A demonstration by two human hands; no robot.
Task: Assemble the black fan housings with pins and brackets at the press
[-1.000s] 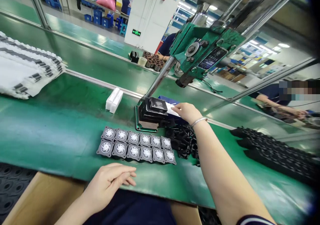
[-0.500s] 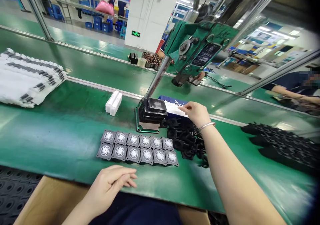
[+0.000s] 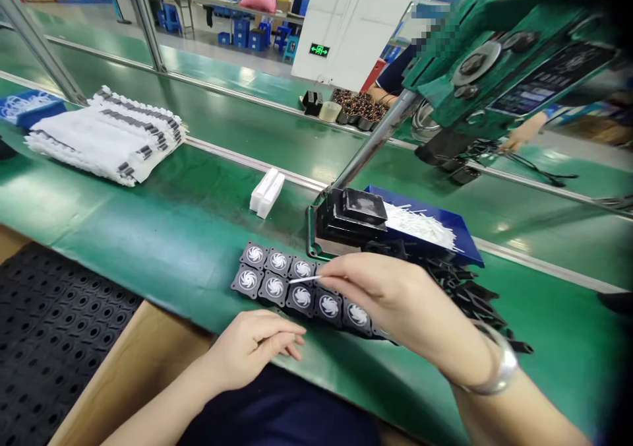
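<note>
Between the thumb and fingertips of my right hand (image 3: 395, 301) is a thin white stick (image 3: 304, 279), its free end pointing left. The stick is over two rows of square black fan frames (image 3: 274, 286) with white swirl centres, and my hand hides several at the right end. In front of the rows, by the bench edge, my left hand (image 3: 260, 344) holds nothing. Its fingers are loosely stretched out. More white sticks (image 3: 420, 225) lie in a blue tray (image 3: 469, 238) behind my right hand.
A green press head (image 3: 475, 70) overhangs the bench (image 3: 148, 235) at right, above a stepped black block (image 3: 363, 205). Black parts (image 3: 487, 297) are heaped beside the tray. Two white blocks (image 3: 267, 192) and a stack of white sheets (image 3: 93, 139) are further left. Another person's hand (image 3: 527, 132) shows across the bench.
My right hand has come from the blue tray to above the fan frames, now with a white stick pinched in it. My left hand stays near the bench edge. The view has turned right.
</note>
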